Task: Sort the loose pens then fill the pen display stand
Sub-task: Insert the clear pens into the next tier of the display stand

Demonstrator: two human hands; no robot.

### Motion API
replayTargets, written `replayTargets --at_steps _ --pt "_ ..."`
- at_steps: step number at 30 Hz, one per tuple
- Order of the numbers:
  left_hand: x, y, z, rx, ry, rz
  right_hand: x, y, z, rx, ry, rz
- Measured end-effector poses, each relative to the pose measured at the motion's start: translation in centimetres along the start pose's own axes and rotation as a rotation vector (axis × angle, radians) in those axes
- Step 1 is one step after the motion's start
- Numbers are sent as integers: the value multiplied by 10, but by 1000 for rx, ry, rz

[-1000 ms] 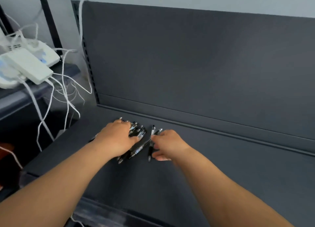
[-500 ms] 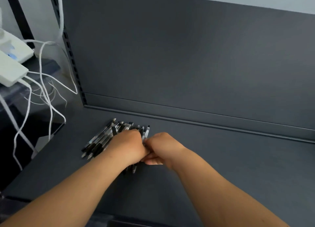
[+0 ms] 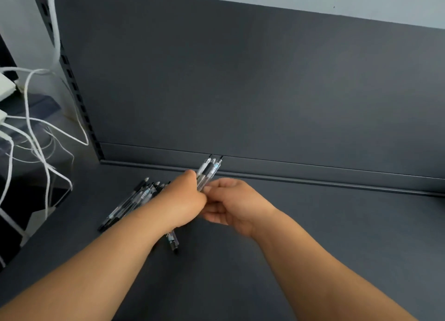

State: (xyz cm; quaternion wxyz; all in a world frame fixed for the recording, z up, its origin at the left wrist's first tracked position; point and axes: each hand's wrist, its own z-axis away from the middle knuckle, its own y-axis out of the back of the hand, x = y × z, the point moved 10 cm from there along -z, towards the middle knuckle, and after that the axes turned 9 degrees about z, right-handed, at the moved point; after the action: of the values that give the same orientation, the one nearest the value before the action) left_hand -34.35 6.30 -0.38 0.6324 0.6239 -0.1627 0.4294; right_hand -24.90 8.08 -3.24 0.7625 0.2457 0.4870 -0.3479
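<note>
A dark grey shelf (image 3: 313, 236) met its back panel (image 3: 240, 91), with white cables (image 3: 31, 132) hanging past the left edge. Near the back-left corner, loose pens (image 3: 130, 202) lay slanting toward the panel. The left hand (image 3: 183, 200), fingers curled tight, gripped a bundle of pens (image 3: 208, 171) that pointed at the back edge. The right hand (image 3: 236, 205) pinched it with bent fingers.

White cables (image 3: 55, 26) beside dark shelf (image 3: 313, 236)

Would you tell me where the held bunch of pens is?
Head view, centre: left hand and right hand hold the bunch of pens, right of the loose pile.
</note>
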Motion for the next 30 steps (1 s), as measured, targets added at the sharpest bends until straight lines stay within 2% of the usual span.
replayTargets --at_steps 4,7,11,16,25,30 --pt "18 -3 -1 -86 -15 444 -20 29 10 82 72 3" --pt "43 -16 8 -223 -50 603 -30 52 21 142 106 -64" --pt "78 -40 19 -337 -98 714 -37 89 46 243 158 -144" --pt "118 -83 35 -406 -74 816 -26 143 97 396 221 -198" --pt "217 -184 101 -529 -161 738 12 258 223 605 301 -281" --pt "270 -259 148 -481 -150 839 66 339 304 648 299 -445"
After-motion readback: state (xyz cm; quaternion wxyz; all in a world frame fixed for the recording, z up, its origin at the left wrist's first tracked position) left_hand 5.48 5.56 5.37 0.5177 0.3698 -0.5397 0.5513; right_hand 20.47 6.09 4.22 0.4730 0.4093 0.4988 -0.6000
